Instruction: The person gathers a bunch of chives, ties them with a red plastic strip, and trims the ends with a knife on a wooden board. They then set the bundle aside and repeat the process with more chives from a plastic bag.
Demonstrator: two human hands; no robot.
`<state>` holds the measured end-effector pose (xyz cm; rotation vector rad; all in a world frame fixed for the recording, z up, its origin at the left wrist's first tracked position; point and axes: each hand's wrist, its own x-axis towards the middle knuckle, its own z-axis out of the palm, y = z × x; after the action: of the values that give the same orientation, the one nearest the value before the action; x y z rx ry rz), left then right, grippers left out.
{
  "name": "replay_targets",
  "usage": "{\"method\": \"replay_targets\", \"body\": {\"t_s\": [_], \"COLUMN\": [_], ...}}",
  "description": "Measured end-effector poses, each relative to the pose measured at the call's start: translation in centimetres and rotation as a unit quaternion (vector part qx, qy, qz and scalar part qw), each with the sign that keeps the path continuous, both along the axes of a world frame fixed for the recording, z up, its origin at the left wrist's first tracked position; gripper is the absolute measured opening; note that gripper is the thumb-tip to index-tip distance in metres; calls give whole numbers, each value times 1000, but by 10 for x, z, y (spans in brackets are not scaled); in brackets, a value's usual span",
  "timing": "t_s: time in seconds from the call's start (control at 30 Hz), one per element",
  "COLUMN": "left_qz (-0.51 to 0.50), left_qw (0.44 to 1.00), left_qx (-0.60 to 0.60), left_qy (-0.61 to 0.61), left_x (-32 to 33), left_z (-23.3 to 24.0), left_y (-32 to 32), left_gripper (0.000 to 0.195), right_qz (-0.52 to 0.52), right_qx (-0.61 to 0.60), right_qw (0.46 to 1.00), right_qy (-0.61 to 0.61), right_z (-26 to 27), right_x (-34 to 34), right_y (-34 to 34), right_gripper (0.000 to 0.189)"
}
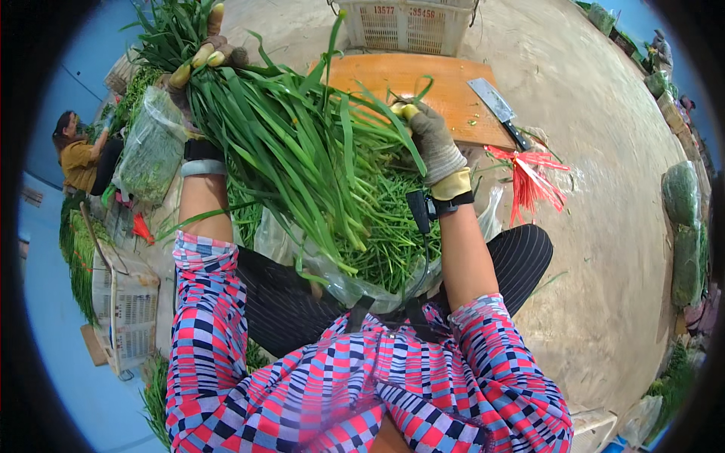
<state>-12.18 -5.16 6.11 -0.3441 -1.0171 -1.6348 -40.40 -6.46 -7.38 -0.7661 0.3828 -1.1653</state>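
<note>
My gloved left hand (207, 62) is closed around a large bunch of long green leafy stalks (294, 147), like Chinese chives, at the upper left. The stalks' pale ends spread down to the right. My gloved right hand (427, 133) pinches a few thin green leaves at the bunch's right side, its fingertips yellow and curled. Below the bunch, a clear plastic bag (345, 289) between my legs holds loose green leaves (391, 255). Beyond my right hand lies an orange-brown wooden board (396, 71), with a cleaver (495, 107) on its right part.
Red plastic ties (527, 181) lie on the floor right of the board. A white crate (399, 25) stands behind it. A bagged bundle of greens (150, 153) and a crate of greens (133, 306) are at left, near a seated person (85, 153). More bagged greens (682, 198) line the right.
</note>
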Motion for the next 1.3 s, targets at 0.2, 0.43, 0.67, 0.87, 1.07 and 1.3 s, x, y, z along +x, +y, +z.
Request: {"method": "replay_targets", "body": {"t_s": [0.2,0.43,0.67,0.87,1.07,1.3], "left_qz": [17,58,-22,13,27,74], "left_qw": [995,988,992,993,993,993], "left_qx": [23,-43,-56,-23,-1,14], "left_qy": [93,138,115,113,113,86], "left_x": [29,97,52,55,50,54], "left_z": [-27,-38,-37,-38,-46,-54], "left_y": [-1,0,6,15,6,-1], "left_gripper": [74,72,68,67,67,66], "right_qz": [-33,58,44,62,-61,-201], "right_qx": [105,-55,-224,-76,95,67], "right_qw": [985,631,889,971,992,952], "right_qy": [-136,772,397,216,58,222], "right_z": [-58,-90,-44,7,-19,-24], "right_x": [-43,-60,64,97,68,55], "right_y": [-6,34,-21,-29,-23,-3], "right_gripper": [21,65,82,41,32,43]}}
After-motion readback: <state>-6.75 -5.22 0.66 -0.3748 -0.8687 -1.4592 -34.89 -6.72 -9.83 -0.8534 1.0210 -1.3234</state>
